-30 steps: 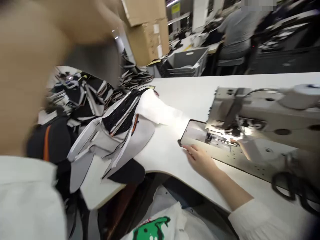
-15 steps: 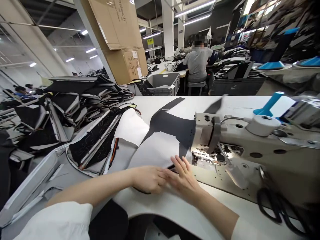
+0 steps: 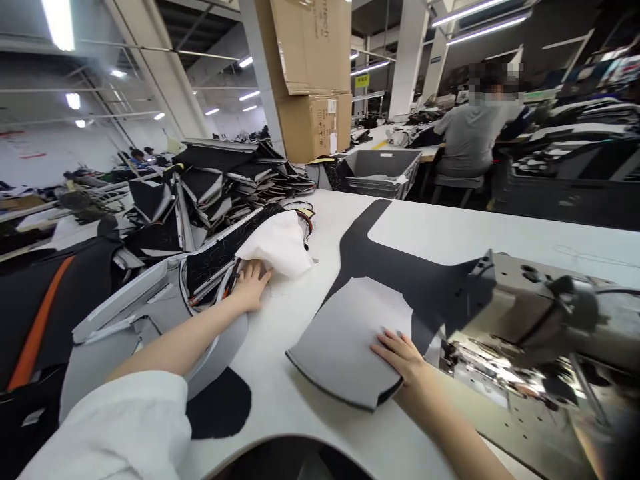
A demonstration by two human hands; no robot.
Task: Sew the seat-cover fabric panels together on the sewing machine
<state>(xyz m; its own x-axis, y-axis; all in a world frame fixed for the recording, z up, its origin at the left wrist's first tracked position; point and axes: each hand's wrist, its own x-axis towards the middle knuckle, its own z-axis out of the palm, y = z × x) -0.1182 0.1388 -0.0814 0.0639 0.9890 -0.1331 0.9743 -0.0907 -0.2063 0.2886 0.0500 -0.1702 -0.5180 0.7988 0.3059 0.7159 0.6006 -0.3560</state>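
Note:
My right hand [image 3: 403, 357] lies flat, fingers apart, on a grey fabric panel [image 3: 345, 343] that rests on top of a larger black panel [image 3: 400, 273] on the white table [image 3: 500, 233]. Both panels reach under the head of the sewing machine [image 3: 540, 320] at the right. My left hand [image 3: 250, 283] reaches left to a pile of cut pieces [image 3: 210, 267] and touches the edge of a white piece [image 3: 277, 243] lying on top of it; whether it grips the piece I cannot tell.
Tall stacks of black and grey cut pieces [image 3: 210, 180] fill the left side of the table. Cardboard boxes [image 3: 313, 80] and a grey crate [image 3: 383, 170] stand behind. A person in a grey shirt [image 3: 470, 140] sits at a far table.
The view has swung left. My left hand has left the panels and moved left to the pile. My right hand stays pressed on the grey panel, which now lies further out from the machine.

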